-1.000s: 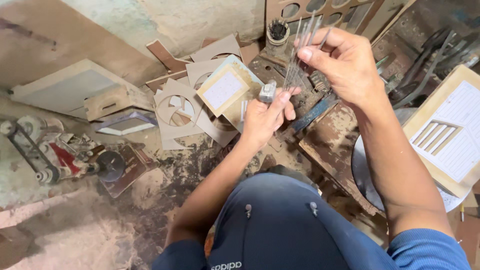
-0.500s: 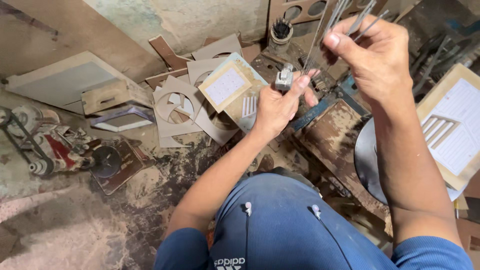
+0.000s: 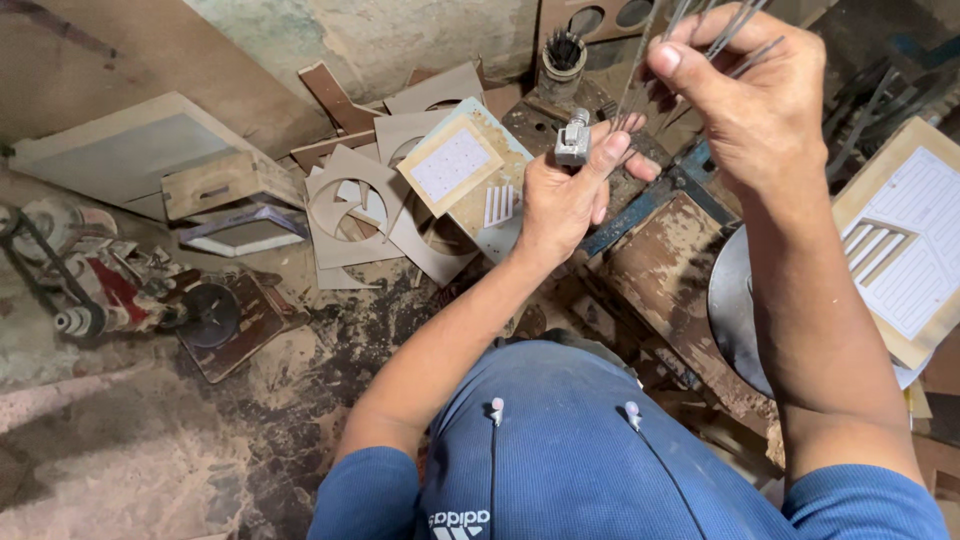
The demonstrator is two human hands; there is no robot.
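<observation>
Left hand (image 3: 562, 200) clenched around a small grey metal clamp block (image 3: 572, 137), thumb pressed beside it. Right hand (image 3: 745, 95) pinching a bundle of thin steel blades (image 3: 650, 60), fanned and running up out of frame. Just below: rusty, pitted metal saw table (image 3: 655, 260). Further left, dusty cut fibreboard panels (image 3: 350, 205) with round holes; a pale gridded square (image 3: 450, 165) atop.

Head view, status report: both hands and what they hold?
Left hand grips small metal clamp. Right hand pinches bundle of thin blades. Blades run down beside clamp. Nothing blocking.
</observation>
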